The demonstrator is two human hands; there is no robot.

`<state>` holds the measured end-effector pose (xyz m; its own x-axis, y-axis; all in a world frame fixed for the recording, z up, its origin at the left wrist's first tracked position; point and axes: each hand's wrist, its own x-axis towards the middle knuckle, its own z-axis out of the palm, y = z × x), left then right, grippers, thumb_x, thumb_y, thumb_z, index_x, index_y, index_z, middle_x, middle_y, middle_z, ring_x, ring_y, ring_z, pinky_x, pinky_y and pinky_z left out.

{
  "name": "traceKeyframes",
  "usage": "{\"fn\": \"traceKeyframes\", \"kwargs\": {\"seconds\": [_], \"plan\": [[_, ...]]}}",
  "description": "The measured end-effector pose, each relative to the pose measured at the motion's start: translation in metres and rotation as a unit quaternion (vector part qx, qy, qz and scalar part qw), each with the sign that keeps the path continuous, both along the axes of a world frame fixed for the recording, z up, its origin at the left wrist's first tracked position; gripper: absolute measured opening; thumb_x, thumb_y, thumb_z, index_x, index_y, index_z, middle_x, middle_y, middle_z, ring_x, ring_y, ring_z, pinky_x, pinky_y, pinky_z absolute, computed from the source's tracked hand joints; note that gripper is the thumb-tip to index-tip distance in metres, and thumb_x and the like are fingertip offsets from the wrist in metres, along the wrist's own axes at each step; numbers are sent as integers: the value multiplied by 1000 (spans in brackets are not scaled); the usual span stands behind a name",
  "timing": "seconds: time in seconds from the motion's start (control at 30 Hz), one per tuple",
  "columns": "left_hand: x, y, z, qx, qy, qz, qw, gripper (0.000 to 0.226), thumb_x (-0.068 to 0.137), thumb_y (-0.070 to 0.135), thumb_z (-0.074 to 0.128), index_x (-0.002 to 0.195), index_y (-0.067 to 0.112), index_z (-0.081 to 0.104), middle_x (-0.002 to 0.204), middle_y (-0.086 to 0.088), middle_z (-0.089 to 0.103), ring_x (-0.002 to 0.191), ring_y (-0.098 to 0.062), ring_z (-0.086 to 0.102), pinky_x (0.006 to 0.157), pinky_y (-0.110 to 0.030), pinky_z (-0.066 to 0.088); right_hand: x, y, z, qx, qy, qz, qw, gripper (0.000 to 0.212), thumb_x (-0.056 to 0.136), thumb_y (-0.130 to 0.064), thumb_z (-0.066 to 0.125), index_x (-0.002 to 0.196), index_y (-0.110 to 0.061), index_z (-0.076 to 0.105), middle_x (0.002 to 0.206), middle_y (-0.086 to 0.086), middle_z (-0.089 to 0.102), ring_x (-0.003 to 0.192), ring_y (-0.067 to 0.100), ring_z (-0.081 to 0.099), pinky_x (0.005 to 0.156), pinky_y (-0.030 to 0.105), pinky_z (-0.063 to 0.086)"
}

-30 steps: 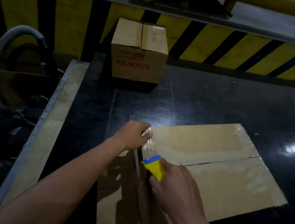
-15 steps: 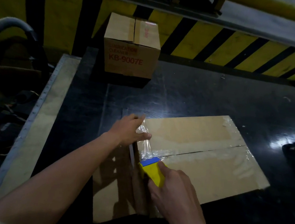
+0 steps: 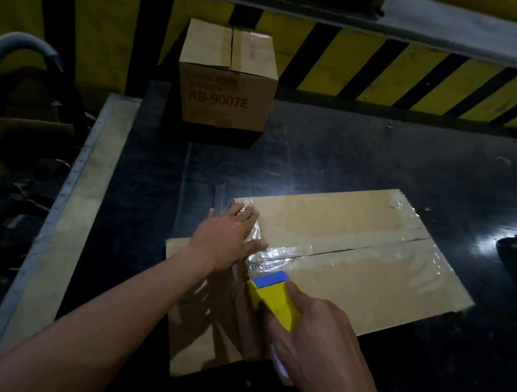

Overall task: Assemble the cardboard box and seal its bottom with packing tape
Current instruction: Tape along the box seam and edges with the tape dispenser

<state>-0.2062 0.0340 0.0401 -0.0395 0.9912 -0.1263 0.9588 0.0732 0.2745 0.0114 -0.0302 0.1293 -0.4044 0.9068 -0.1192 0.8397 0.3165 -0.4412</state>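
Since the earlier frames the left hand (image 3: pixel 230 234) has given up its pinch on the tape end and has flattened out. It now lies palm down with fingers straight, pressing the clear packing tape (image 3: pixel 277 256) onto the left end of the cardboard box (image 3: pixel 352 290). Its thumb points along the seam.

The box lies on the black table (image 3: pixel 351 161), near its front edge, with the closed flaps facing up. The seam between the flaps runs from the left end to the right end. Wrinkled clear tape covers the left end of the seam, and more clear tape shows along the seam and at the right end of the box.

The right hand (image 3: pixel 321 341) grips the tape dispenser (image 3: pixel 274 300), with fingers curled round its yellow body. The dispenser's blue edge sits just below the seam at the left end of the box, touching the taped area.

A second box (image 3: pixel 226 95) stands upright at the back of the table, well apart from the work. Its front face carries "KB-9007E" in red (two red lines above it are too blurred to read). A red mark on its top flap is also illegible.

A yellow-and-black striped wall (image 3: pixel 393 72) runs behind the table. A grey hose (image 3: pixel 16 45) curves at far left.
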Motion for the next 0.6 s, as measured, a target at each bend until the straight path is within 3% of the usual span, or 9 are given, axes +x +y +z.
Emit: {"fn": "traceKeyframes", "kwargs": {"seconds": [0.13, 0.27, 0.37, 0.47, 0.6], "plan": [[10, 3, 3, 7, 21, 1, 1000, 74, 97, 61, 42, 152, 13, 30, 164, -1, 25, 151, -22, 18, 112, -64, 28, -1, -9, -2, -8, -32, -2, 999, 58, 83, -48, 50, 138, -29, 45, 85, 4, 48, 97, 29, 59, 75, 35, 41], [19, 0, 5, -40, 0, 7, 999, 89, 95, 70, 36, 158, 11, 15, 169, -6, 5, 155, -25, 2, 116, -66, 15, -7, -5, -2, 3, -52, 6, 999, 45, 84, -46, 49, 124, -25, 52, 95, 6, 56, 98, 31, 58, 75, 36, 42], [17, -3, 4, -78, -20, 12, 997, 103, 88, 81, 34, 161, 15, 2, 169, -1, -9, 155, -20, -12, 116, -68, 7, -3, -5, -2, -8, -32, -5, 999, 53, 83, -47, 51, 131, -24, 51, 96, 8, 62, 97, 31, 60, 76, 37, 45], [12, 1, 7, -84, -14, 10, 996, 101, 88, 81, 33, 161, 18, 3, 169, 2, -10, 155, -18, -13, 115, -70, 7, 8, -9, 2, -4, 11, -9, 1000, 63, 78, -52, 48, 136, -26, 48, 82, 5, 64, 89, 27, 62, 73, 35, 49], [12, 2, 6, -85, -32, 12, 996, 100, 89, 80, 34, 161, 19, 2, 169, 3, -11, 154, -18, -15, 115, -71, 6, 20, -23, 8, -23, 12, -12, 1000, 70, 81, -57, 48, 146, -35, 37, 85, 2, 57, 95, 25, 61, 75, 33, 45]]}}
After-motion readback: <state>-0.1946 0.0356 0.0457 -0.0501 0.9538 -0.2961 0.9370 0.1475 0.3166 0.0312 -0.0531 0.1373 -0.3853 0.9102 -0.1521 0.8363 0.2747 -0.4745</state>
